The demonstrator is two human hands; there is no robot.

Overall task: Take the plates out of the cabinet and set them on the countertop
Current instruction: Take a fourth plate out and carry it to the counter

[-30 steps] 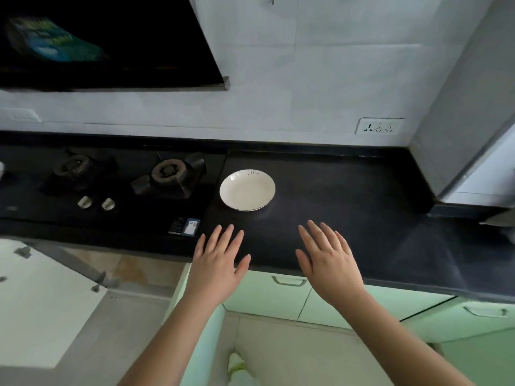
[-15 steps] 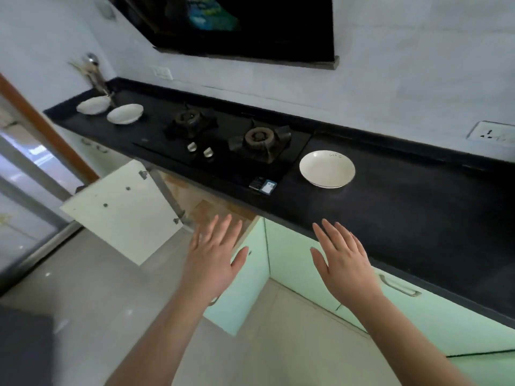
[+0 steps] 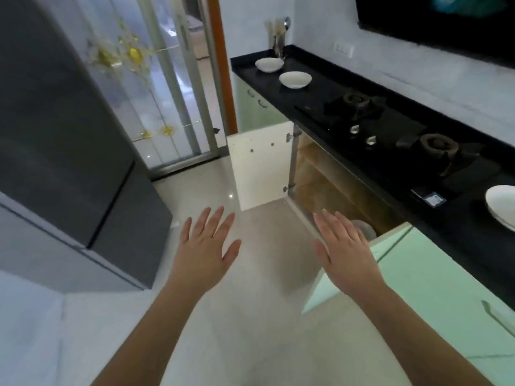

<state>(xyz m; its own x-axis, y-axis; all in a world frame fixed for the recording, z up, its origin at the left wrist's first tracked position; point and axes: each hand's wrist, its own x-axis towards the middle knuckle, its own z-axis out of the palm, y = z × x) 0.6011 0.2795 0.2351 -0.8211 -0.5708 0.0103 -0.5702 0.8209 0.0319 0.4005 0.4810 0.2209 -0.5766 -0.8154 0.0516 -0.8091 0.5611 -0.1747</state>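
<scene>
Three white plates rest on the black countertop [image 3: 315,98]: one plate [image 3: 269,64] at its far end, a second plate [image 3: 295,79] just nearer, and a third plate [image 3: 501,207] at the right edge of the view. The lower cabinet [image 3: 328,179] under the hob stands open with a wooden interior; a pale round thing [image 3: 363,228] shows at its near bottom, partly hidden by my right hand. My left hand [image 3: 207,240] hovers flat over the floor, fingers spread, empty. My right hand [image 3: 341,243] hovers by the cabinet opening, also spread and empty.
A white cabinet door [image 3: 259,168] swings out over the floor; a green door [image 3: 418,274] stands open at my right. A two-burner hob [image 3: 390,126] fills the counter's middle. A dark fridge [image 3: 64,151] stands left, a glass sliding door [image 3: 167,87] beyond it.
The view has swung left and down, from the countertop toward the floor and the open cabinet. Both hands stay spread and empty, now over the floor instead of the counter edge.
</scene>
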